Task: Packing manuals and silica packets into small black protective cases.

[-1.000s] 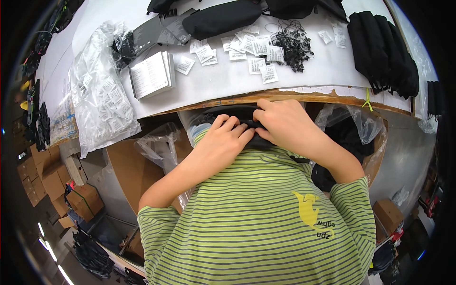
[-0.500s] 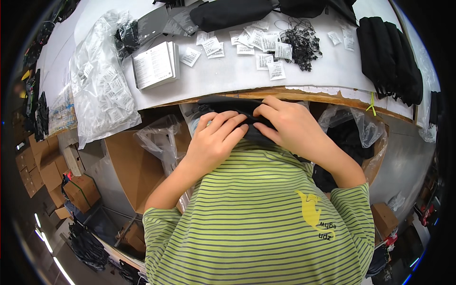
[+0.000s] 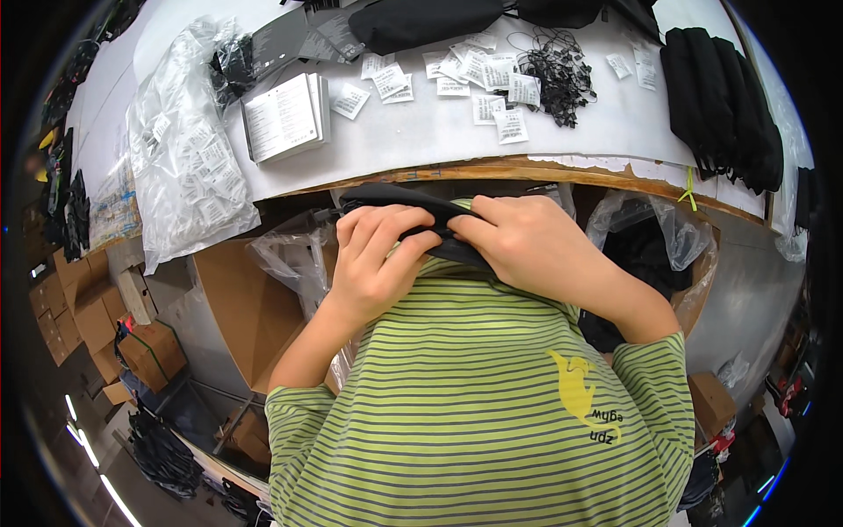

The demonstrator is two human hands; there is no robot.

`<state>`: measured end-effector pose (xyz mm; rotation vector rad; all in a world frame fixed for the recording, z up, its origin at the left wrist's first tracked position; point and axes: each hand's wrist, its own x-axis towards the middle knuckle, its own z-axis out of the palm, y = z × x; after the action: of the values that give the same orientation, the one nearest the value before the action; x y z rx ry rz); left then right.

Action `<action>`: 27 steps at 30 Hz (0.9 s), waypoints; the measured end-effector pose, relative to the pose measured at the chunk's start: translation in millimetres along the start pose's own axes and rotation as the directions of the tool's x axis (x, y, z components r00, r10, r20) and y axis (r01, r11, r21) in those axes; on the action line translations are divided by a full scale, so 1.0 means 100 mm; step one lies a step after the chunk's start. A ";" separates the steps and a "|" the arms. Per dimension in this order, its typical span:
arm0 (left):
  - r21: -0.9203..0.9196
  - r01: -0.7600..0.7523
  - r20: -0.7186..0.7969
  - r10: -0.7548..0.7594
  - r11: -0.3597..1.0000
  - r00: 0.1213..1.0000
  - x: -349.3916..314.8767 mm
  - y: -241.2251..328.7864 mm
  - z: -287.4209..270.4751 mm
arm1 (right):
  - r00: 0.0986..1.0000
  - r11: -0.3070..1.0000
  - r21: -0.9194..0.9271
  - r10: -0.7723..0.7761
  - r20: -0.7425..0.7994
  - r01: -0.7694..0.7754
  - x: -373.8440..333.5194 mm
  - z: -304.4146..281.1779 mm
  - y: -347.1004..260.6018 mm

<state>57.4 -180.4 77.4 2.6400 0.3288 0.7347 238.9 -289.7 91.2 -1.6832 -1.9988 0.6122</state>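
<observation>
Just in front of my body, below the table's front edge, I hold a piece of black fabric with both hands. Its kind does not show, since it is bunched and partly covered by my fingers. My left hand is closed on its left part, fingers curled over the cloth. My right hand pinches the cloth between thumb and fingers a little to the right. A fold in the fabric gapes slightly between the two hands. The lower edge of the cloth lies against my striped green shirt.
On the white table lie a stack of printed cards, several small white packets, a tangle of black cords and folded black goods. A clear bag of packets hangs over the left edge. Below stand cardboard boxes.
Both hands have shifted slightly left with the black fabric, and the left hand has come a bit nearer my body. The cloth's opening between my hands has changed shape.
</observation>
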 end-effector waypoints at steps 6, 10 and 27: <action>-0.082 -0.017 0.024 0.019 0.997 1.000 0.03 -0.05 0.00 | 0.998 0.997 -0.055 -0.045 0.037 0.047 0.04 0.00 -0.02; -0.116 -0.004 0.032 0.008 0.993 0.999 0.03 -0.06 0.01 | 0.996 0.997 -0.038 -0.057 0.062 0.060 0.07 0.00 0.00; -0.168 0.162 0.323 -0.101 0.972 0.941 0.13 -0.02 -0.12 | 1.000 0.967 0.253 -0.010 0.029 0.002 0.13 -0.02 0.12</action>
<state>61.9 -170.8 92.0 2.4693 0.3233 0.2800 247.4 -275.1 86.4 -1.5222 -1.8546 0.8562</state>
